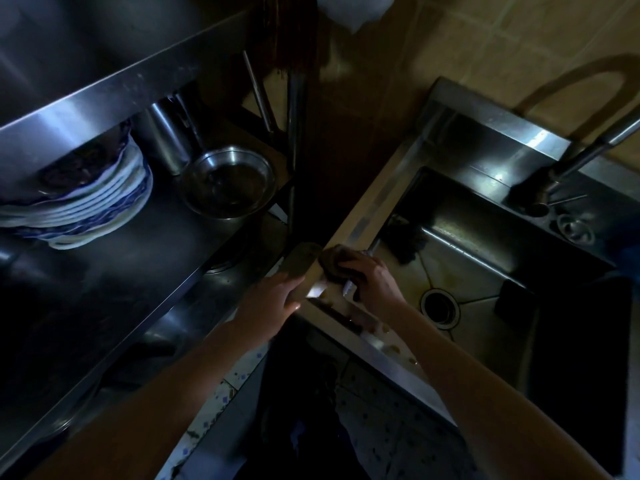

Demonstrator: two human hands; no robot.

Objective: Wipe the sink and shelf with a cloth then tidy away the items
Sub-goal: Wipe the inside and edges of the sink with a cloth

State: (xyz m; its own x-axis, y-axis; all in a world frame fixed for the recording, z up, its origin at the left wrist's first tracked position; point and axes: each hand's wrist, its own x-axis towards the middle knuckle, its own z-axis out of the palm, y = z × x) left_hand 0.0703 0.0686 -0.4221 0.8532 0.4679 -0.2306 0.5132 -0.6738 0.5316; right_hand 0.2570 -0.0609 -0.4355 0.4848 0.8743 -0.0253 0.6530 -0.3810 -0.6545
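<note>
A steel sink (491, 271) fills the right half of the view, its left rim (363, 216) running diagonally. My right hand (374, 278) presses a dark cloth (334, 263) onto that rim near its front end. My left hand (280, 294) grips a flat greyish object (301, 259), possibly a board or block, lifted just left of the rim. A steel shelf (138, 258) stands to the left.
On the shelf are a stack of blue-and-white plates (90, 206), a steel bowl (228, 181) and a steel cup (162, 140). A dark scrubber (405, 240) and a dark sponge (512, 299) lie in the basin near the drain (440, 308). The faucet (561, 171) stands at the back right.
</note>
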